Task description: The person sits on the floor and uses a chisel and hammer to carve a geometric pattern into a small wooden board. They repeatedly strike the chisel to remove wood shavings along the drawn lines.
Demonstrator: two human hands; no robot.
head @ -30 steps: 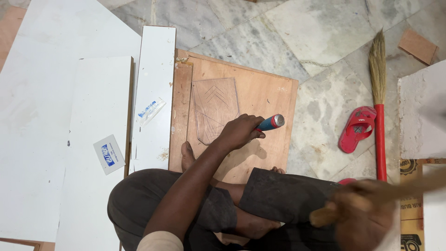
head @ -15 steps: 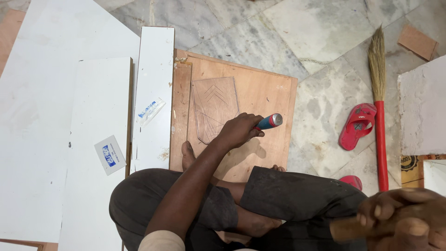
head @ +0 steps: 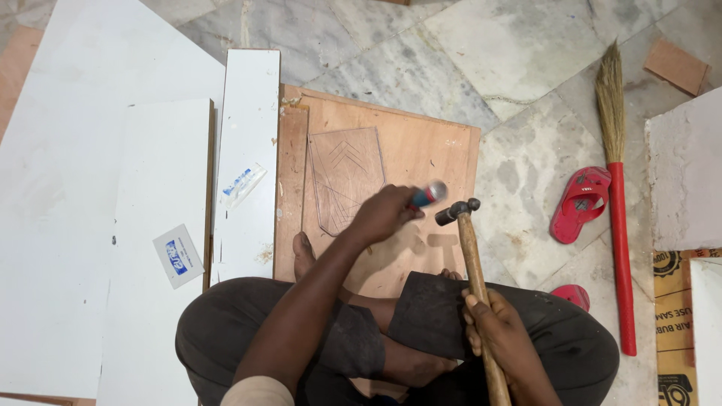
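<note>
Head view, looking straight down at a person seated cross-legged on a marble floor [head: 526, 45]. Left hand [head: 385, 214] clenched around a chisel [head: 427, 195] with a blue and red handle, tip hidden beneath the fist, handle end pointing right. Right hand [head: 502, 336] gripping the wooden shaft of a hammer [head: 468, 239], metal head poised just right of the chisel handle, very near it; contact impossible to tell. Both tools over a brown plywood board [head: 421, 143] lying flat on the floor. On the board, a smaller shield-shaped wood panel [head: 342, 177] scored with chevron lines, just left of the left hand. A bare foot [head: 303, 256] resting on the board's near edge. White laminate sheets [head: 90, 225] spread left of the board, a narrow white strip [head: 252, 113] touching its left side, a small white and blue packet [head: 178, 256] on one sheet. Well apart on the right, a red slipper [head: 580, 203] beside a broom [head: 618, 195] with a red handle.
</note>
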